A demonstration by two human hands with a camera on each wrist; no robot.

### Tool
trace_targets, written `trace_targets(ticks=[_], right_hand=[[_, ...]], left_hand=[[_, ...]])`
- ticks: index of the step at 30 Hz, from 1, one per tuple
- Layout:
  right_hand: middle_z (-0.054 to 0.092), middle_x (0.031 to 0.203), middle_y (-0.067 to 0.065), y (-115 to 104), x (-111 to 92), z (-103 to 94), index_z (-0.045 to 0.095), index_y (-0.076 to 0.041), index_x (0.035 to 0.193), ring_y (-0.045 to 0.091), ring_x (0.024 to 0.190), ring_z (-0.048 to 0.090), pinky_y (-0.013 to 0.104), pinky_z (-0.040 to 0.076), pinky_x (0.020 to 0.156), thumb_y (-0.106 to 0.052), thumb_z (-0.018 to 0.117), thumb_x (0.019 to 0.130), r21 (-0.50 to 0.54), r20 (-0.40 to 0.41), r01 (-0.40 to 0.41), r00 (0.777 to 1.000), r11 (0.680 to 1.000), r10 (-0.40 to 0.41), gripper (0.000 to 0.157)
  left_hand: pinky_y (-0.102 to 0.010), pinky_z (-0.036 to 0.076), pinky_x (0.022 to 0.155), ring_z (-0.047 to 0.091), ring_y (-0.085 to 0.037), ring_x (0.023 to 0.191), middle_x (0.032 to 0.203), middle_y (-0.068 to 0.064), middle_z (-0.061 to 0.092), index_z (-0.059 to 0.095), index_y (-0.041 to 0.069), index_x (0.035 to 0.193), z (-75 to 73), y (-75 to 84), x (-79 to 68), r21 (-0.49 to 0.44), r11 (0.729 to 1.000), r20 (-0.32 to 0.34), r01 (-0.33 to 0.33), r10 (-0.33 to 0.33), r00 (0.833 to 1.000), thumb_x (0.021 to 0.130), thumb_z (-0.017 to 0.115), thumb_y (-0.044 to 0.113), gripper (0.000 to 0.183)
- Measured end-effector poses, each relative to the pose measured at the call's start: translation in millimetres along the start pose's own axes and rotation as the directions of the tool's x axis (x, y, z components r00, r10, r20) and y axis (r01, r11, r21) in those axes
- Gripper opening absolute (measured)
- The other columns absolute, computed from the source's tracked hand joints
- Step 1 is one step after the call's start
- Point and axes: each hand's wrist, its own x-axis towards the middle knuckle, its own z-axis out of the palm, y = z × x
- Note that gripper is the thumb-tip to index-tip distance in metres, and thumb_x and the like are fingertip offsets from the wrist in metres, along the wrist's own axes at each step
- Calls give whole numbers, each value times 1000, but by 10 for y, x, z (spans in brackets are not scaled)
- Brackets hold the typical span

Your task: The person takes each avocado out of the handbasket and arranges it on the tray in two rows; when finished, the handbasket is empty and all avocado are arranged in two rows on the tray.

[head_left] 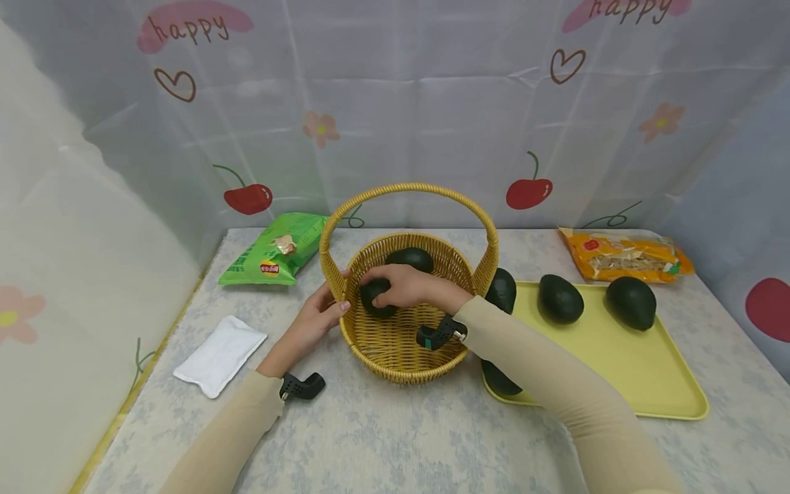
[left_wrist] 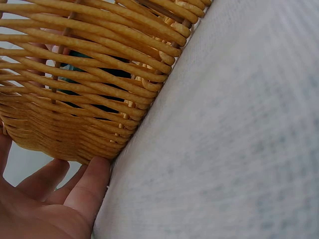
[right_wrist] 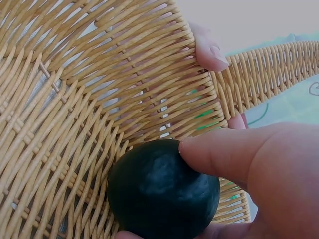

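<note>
A wicker basket (head_left: 410, 374) with a tall arched handle stands upright in the middle of the table. My right hand (head_left: 404, 285) reaches inside and grips a dark green avocado (right_wrist: 159, 189), thumb on top and fingers around the lower side, at the basket's left inner wall. Behind it in the basket lies a second avocado (head_left: 410, 259). My left hand (head_left: 311, 322) holds the basket at its left side. Its thumb lies over the rim near the handle's foot, and its fingers (left_wrist: 89, 191) rest against the outer weave low by the tablecloth.
Right of the basket, a yellow tray (head_left: 617, 370) carries several avocados (head_left: 560, 300), two partly hidden by the right sleeve. An orange snack packet (head_left: 629, 257) lies behind it. At left are a green chip bag (head_left: 274, 250) and a white pouch (head_left: 220, 355).
</note>
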Motion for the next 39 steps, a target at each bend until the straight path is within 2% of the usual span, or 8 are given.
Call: trace_targets(ticks=[13,23,30,39], right_hand=[[50,156,6,17,-21,-15,57,-21,145,27,146,43,48,39,118,-23,69,97,-32,5,21,1000,999,-21,50],[48,157,5,-12,-158,-110,54,-20,148,28,148,40,50,39,118,-24,68,98,-58,27,39,999,998,-38,52],[51,154,6,-4,-329,-185,56,-19,146,30,142,47,49,46,112,-26,67,98,-103,23,92,996,990,-90,50],[53,152,7,29,-708,-285,59,-24,143,29,135,53,47,51,104,-26,68,97,-94,5,117,993,989,-117,47]], left_hand=[[-26,56,92,44,-40,138,161,-24,35,26,17,163,12,-2,0,6,1000,2,-3,3,1000,105,51,11,63],[-26,56,92,43,-40,139,161,-25,34,26,17,162,10,-2,-4,21,1000,-9,4,-4,1000,105,51,11,63],[-27,56,94,40,-41,142,161,-24,34,25,17,163,11,-2,7,-18,1000,6,-1,1,1000,105,50,11,64],[-28,57,95,41,-42,141,159,-27,35,24,16,163,7,-29,15,-31,999,8,-11,11,1000,104,50,9,65]])
